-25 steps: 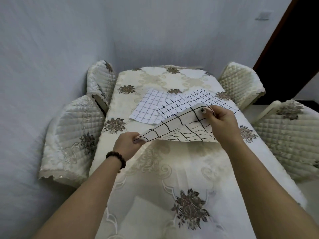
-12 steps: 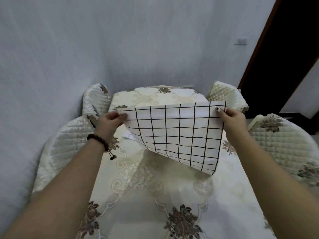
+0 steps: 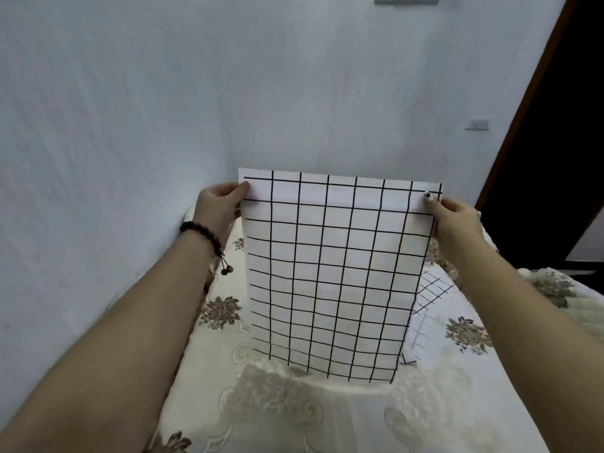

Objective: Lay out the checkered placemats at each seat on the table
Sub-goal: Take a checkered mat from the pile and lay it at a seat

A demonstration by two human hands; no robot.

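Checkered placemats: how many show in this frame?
2, possibly more hidden. One checkered placemat hangs upright, pinched at its top corners by the left hand and right hand. A second placemat peeks out behind it, flat on the table.

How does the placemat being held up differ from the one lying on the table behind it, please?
The held placemat hangs upright, pinched at its top corners by the left hand and right hand; the lying placemat rests flat on the tablecloth. The held placemat shows fully; the lying placemat is mostly hidden behind it. Both are white with black grid lines.
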